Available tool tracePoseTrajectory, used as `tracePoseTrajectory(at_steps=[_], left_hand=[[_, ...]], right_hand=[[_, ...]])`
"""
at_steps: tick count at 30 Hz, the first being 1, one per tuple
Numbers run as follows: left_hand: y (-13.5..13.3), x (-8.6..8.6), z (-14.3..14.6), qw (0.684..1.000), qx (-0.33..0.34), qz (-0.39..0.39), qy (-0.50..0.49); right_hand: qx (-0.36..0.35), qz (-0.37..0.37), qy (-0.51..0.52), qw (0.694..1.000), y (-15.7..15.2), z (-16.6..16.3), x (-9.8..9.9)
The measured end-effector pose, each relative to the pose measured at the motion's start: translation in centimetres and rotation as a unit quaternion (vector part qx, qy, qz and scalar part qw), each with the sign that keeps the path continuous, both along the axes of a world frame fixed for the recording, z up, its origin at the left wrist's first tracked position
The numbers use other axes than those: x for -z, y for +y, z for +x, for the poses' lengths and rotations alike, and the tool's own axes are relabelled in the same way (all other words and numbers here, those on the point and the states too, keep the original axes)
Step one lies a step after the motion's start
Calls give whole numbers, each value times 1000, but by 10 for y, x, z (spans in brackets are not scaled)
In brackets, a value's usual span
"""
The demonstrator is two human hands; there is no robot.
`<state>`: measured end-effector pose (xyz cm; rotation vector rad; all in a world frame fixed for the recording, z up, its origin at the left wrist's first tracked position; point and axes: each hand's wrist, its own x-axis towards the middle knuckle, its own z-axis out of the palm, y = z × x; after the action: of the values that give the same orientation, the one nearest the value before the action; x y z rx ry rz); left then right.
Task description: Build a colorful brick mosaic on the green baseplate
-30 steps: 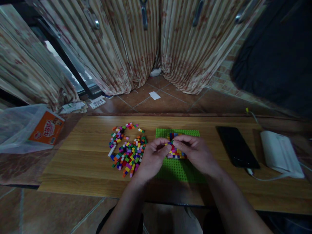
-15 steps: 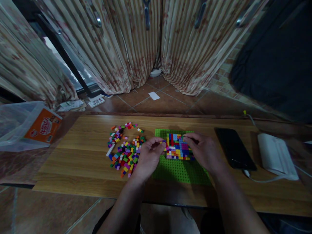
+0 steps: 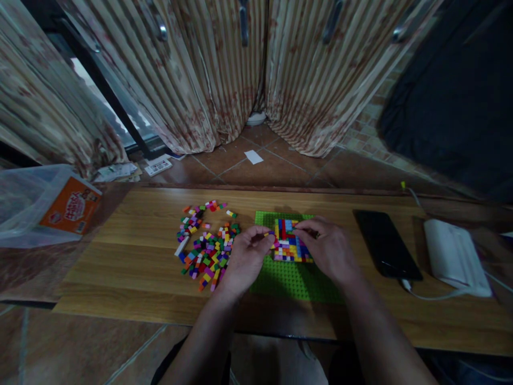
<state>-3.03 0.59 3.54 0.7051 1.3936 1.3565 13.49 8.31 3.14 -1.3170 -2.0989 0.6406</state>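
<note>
A green studded baseplate (image 3: 296, 283) lies on the wooden table, bearing a block of multicoloured toy bricks (image 3: 286, 251). At the left edge of that block, my left hand (image 3: 247, 254) is closed, pinching a few small toy bricks (image 3: 272, 238) that look purple, pink and yellow. My right hand (image 3: 326, 246) reaches over the block from the right, thumb and forefinger pressed together just above its upper surface. Whatever sits between those fingertips is too small to make out. The right part of the block is hidden under this hand.
A loose pile of small bricks (image 3: 210, 254) spreads left of the baseplate. On the right lie a black phone (image 3: 387, 243) with a cable and a white box-shaped device (image 3: 457, 256). A clear plastic bin (image 3: 32, 208) with an orange label stands at the far left.
My right hand has shifted a little left across the brick block, covering more of its middle. My left hand keeps its pinch in nearly the same place.
</note>
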Motion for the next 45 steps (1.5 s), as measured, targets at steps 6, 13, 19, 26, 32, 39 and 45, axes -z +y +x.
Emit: tracePoseTrajectory(at_steps=[6, 13, 19, 26, 32, 39, 45], left_hand=[[0, 0, -1, 1000, 4, 0, 0], [1, 0, 0, 1000, 5, 2, -2], [1, 0, 0, 1000, 5, 2, 4], [1, 0, 0, 1000, 5, 3, 5], [0, 1, 0, 1000, 6, 0, -3], [1, 2, 1, 1000, 5, 2, 10], [1, 6, 3, 1000, 10, 3, 19]], right_hand=[[42, -15, -7, 999, 0, -3, 2], [42, -51, 3, 998, 0, 1, -5], [46, -49, -4, 998, 0, 2, -6], [63, -50, -13, 997, 0, -2, -3], [78, -53, -1, 996, 1, -3, -1], [96, -75, 5, 993, 2, -5, -2], [102, -87, 17, 991, 3, -5, -2]])
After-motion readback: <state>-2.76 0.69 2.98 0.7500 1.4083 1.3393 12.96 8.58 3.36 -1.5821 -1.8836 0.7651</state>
